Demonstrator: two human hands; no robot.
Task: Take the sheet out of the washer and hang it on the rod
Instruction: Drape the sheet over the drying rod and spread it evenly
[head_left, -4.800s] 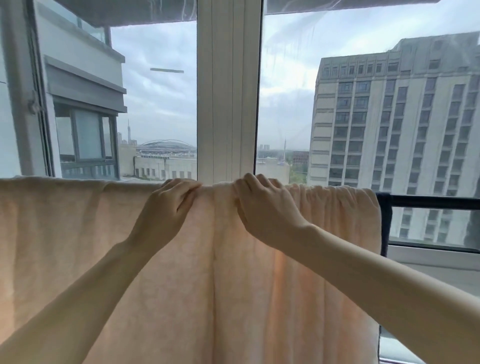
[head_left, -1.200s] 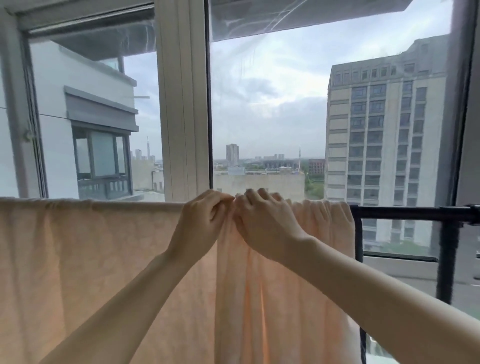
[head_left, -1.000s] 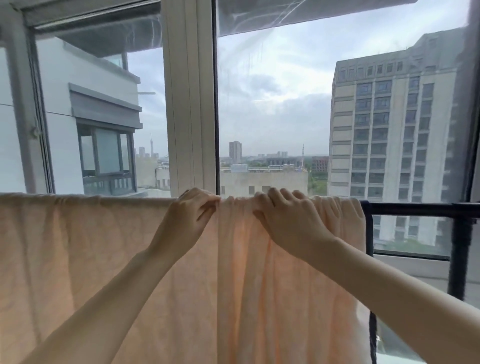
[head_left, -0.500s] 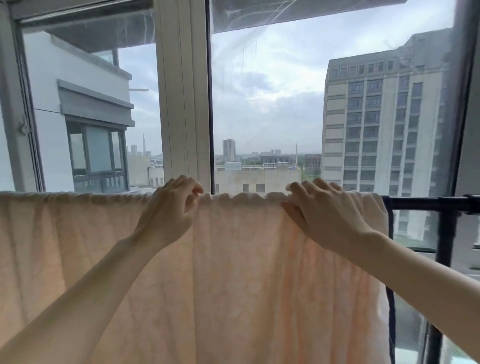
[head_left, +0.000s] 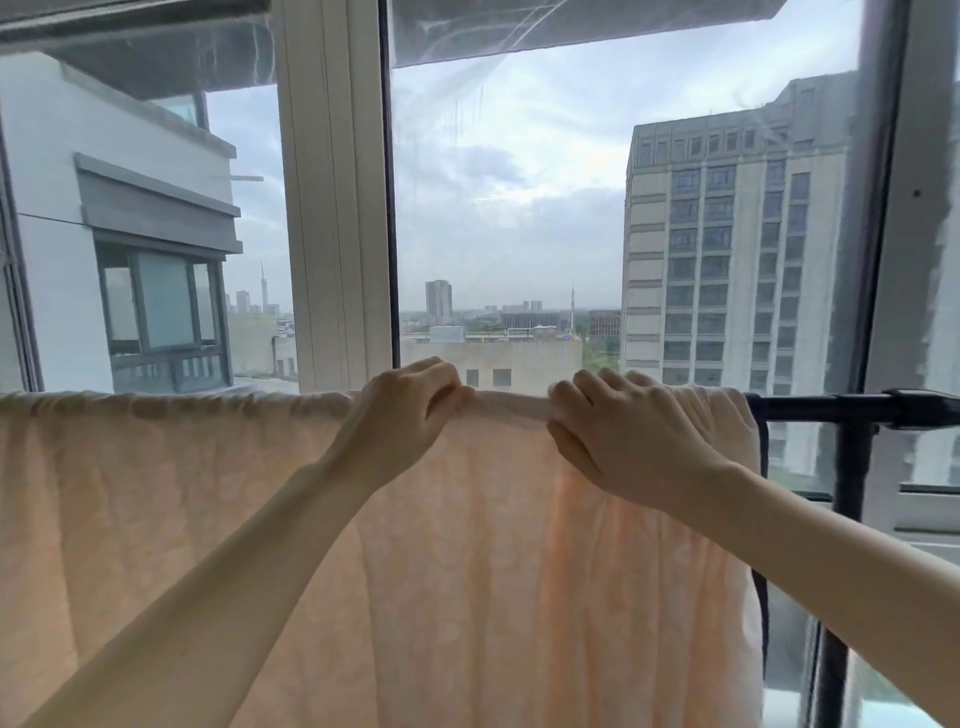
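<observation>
Your left fingers (head_left: 441, 397) pinch the sheet's (head_left: 467, 545) top fold, and your right fingers (head_left: 582, 400) curl tight over it just at 3 o'clock of them. Both hands clamp cloth. The sheet drapes over the rod (head_left: 831, 404), whose bare end runs off at 3 o'clock before the window (head_left: 519, 182).
</observation>
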